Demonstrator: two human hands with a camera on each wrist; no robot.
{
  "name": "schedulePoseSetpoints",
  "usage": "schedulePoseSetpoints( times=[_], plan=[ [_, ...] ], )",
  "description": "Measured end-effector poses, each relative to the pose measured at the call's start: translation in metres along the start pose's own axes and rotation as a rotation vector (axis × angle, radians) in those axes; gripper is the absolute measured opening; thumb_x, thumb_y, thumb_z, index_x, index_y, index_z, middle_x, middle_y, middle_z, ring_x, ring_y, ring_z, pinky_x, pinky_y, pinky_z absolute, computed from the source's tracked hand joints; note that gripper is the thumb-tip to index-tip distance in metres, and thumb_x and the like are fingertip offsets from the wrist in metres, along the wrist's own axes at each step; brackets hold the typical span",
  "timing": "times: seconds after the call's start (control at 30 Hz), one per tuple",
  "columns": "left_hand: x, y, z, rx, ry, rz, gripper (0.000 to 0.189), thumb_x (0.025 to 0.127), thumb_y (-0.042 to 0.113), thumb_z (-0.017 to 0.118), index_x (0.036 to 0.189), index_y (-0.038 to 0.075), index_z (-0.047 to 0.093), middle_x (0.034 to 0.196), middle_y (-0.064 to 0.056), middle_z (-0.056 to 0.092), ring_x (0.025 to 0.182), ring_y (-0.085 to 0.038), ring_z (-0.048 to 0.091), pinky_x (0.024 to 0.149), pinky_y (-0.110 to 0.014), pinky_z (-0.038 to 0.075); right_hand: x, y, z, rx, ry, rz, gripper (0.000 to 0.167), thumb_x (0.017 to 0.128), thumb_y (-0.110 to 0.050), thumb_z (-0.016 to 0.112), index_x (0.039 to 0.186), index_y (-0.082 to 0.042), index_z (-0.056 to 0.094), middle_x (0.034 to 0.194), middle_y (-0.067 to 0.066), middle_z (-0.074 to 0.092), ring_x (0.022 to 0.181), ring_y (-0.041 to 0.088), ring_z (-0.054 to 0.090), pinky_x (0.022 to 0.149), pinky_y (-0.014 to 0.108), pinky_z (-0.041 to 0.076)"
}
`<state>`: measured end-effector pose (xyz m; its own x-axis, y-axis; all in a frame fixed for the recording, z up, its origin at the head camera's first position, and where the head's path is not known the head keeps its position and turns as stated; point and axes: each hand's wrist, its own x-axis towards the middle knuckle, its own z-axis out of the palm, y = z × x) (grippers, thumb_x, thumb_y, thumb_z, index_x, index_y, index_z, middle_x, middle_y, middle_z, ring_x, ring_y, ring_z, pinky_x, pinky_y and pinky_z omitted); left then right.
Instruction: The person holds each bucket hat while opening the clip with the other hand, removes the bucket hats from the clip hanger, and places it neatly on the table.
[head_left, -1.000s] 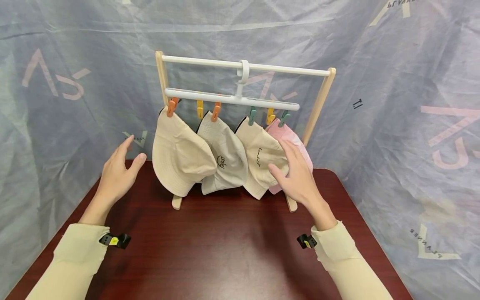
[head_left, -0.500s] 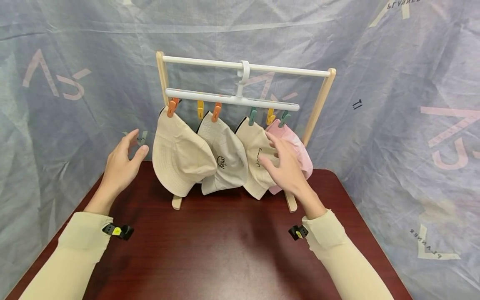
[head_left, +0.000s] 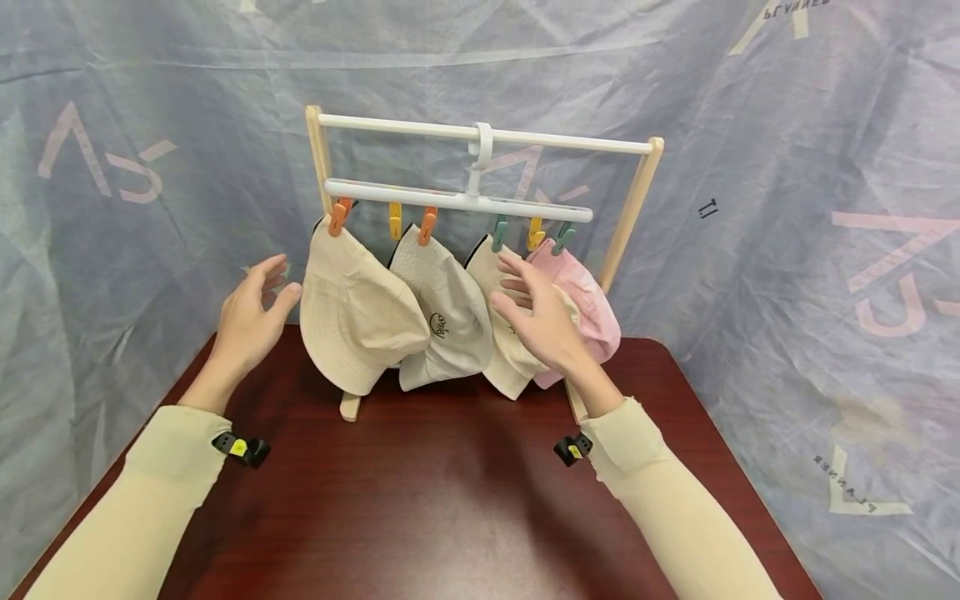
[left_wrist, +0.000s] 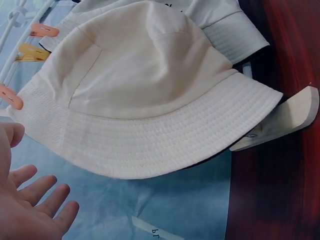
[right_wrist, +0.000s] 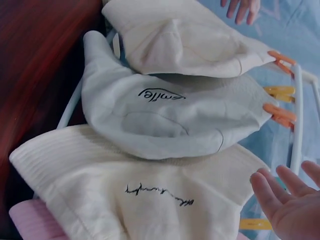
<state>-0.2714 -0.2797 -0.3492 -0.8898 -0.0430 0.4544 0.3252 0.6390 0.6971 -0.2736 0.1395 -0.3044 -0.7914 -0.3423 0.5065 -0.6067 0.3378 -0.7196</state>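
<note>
The cream hats [head_left: 360, 300], grey hat [head_left: 453, 296] and pink hat [head_left: 591, 304] are matt cloth — the cream brims [left_wrist: 150, 140] ridged with stitching; the clothes pegs [head_left: 340, 217] and white hanger [head_left: 420, 197] look smooth plastic; the rack uprights [head_left: 631, 217], pale wood; the desk [head_left: 420, 483], glossy wood grain; the backdrop [head_left: 750, 125], wrinkled cloth.

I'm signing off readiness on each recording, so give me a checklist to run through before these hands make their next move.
1. Left hand free: ok, it holds nothing, beside the plain cream hat.
2. Right hand free: ok, it holds nothing.
3. Hanger hooked over the top rod: ok.
4. Plain cream hat and grey hat clipped: ok, each by an orange clip.
5. Lettered cream hat unobstructed in the head view: not ok, the right hand covers most of its lettering.
6. Right hand clear of that hat: cannot tell; no view settles contact.
</note>
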Motion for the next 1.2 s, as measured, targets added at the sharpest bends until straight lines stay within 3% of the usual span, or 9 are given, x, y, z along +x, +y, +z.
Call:
schedulePoseSetpoints(
  times=[0.17, 0.67, 0.9, 1.2],
  plan=[
    [0.006, 0.000, 0.004, -0.015, 0.003, 0.007, 0.066, 0.112, 0.044, 0.050, 0.168, 0.015, 0.032, 0.166, -0.018, 0.042, 0.148, -0.044, 0.044, 0.118, -0.062, 0.037, 0.010, -0.004, 0.008, 0.064, -0.014, 0.020, 0.058, 0.106, -0.018, 0.064, 0.160, -0.004, 0.044, 0.155, 0.024, 0.052, 0.138, 0.044, 0.056, 0.114, 0.050, 0.048],
    [0.022, -0.007, 0.015, -0.077, 0.019, -0.076, 0.068, 0.110, 0.050, 0.050, 0.166, 0.015, 0.034, 0.165, -0.013, 0.044, 0.149, -0.038, 0.045, 0.119, -0.057, 0.037, 0.021, -0.009, 0.030, 0.164, -0.039, 0.066, 0.053, 0.108, -0.018, 0.061, 0.158, -0.007, 0.047, 0.152, 0.023, 0.055, 0.133, 0.037, 0.061, 0.113, 0.048, 0.048],
    [0.029, -0.008, 0.021, -0.153, 0.032, -0.085, 0.066, 0.110, 0.046, 0.052, 0.165, 0.012, 0.037, 0.164, -0.012, 0.047, 0.148, -0.035, 0.047, 0.120, -0.054, 0.038, 0.025, -0.010, 0.043, 0.212, -0.044, 0.064, 0.053, 0.108, -0.017, 0.059, 0.158, -0.003, 0.046, 0.152, 0.024, 0.055, 0.132, 0.038, 0.061, 0.111, 0.049, 0.050],
    [0.032, -0.007, 0.030, -0.200, 0.045, -0.121, 0.065, 0.110, 0.049, 0.052, 0.164, 0.016, 0.038, 0.162, -0.010, 0.049, 0.145, -0.030, 0.048, 0.114, -0.050, 0.042, 0.026, -0.010, 0.052, 0.222, -0.044, 0.088, 0.053, 0.108, -0.017, 0.058, 0.157, -0.002, 0.046, 0.152, 0.023, 0.057, 0.134, 0.037, 0.061, 0.114, 0.046, 0.048]
  ],
)
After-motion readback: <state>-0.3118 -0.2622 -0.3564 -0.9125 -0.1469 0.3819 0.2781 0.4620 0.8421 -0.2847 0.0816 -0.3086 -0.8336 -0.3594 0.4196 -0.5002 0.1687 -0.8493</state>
